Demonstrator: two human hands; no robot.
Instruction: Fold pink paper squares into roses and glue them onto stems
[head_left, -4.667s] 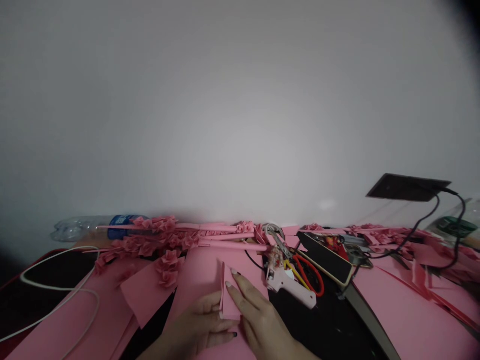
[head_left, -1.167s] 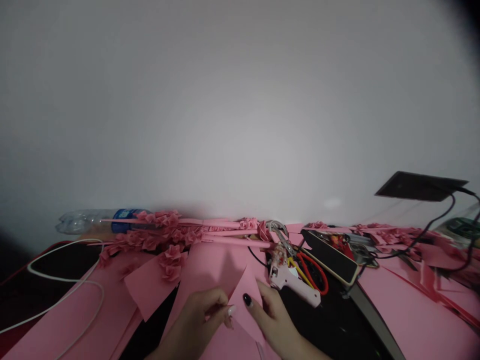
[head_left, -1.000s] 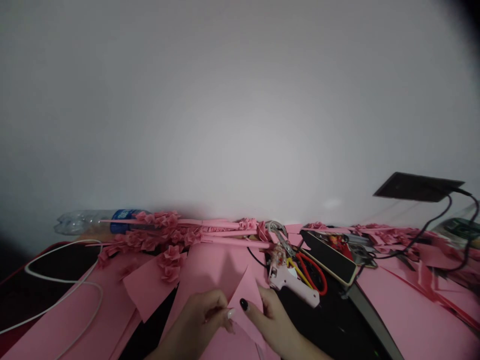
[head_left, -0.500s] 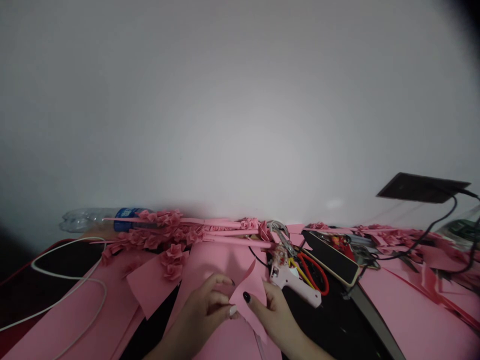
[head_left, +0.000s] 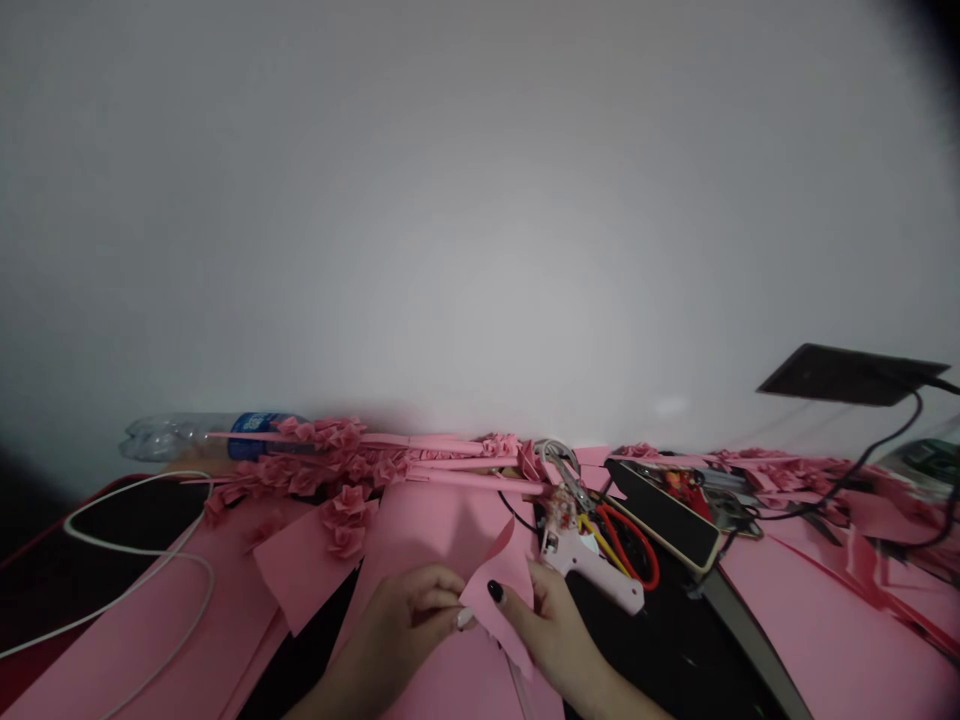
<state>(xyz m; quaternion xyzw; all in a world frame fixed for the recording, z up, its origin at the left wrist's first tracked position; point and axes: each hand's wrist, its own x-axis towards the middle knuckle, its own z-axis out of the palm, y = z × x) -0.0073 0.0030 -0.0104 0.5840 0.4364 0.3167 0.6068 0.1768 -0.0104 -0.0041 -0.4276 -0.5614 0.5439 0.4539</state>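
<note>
A small pink paper piece (head_left: 501,585) with a curved upper edge is held between my two hands, low in the middle of the head view. My right hand (head_left: 559,630) grips it from the right, the thumb with a dark nail pressed on its face. My left hand (head_left: 420,620) pinches its left corner, thumb and fingers closed together. Under both hands lies a large pink sheet (head_left: 420,520). Part of a thin light strip shows below the held piece.
A white glue gun (head_left: 596,572), red-handled scissors (head_left: 634,550) and a phone (head_left: 664,515) lie to the right. Folded pink paper flowers (head_left: 345,525) and a plastic bottle (head_left: 180,438) are at the left. A white cable (head_left: 135,552) curls at far left.
My left hand's fingers have closed from a spread pose onto the left corner of the paper. My right hand has hardly moved.
</note>
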